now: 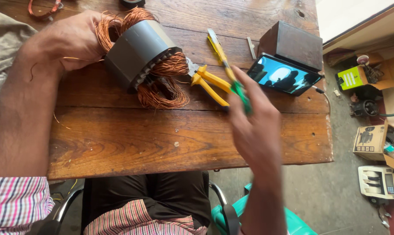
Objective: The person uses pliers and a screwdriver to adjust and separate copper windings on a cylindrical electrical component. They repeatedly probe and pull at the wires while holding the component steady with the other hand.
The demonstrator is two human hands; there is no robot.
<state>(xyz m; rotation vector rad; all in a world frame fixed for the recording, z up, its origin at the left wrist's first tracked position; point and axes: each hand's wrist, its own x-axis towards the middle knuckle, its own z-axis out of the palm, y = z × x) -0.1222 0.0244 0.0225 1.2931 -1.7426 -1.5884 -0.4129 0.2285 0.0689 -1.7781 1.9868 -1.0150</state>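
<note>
Right hand (253,126), near, grips a screwdriver (225,65); left hand (73,41) clamps the stator (138,52) at far left of the table (162,139). Copper windings (162,93) partly pulled out, many remain; pliers (207,82) lie beside

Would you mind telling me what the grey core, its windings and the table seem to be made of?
The grey core under the left hand looks like dull steel, probably stacked sheets; ridged slots show at its end. The windings look like bare copper wire, orange and shiny. The table is varnished wood, with visible grain, planks and knots.
</note>
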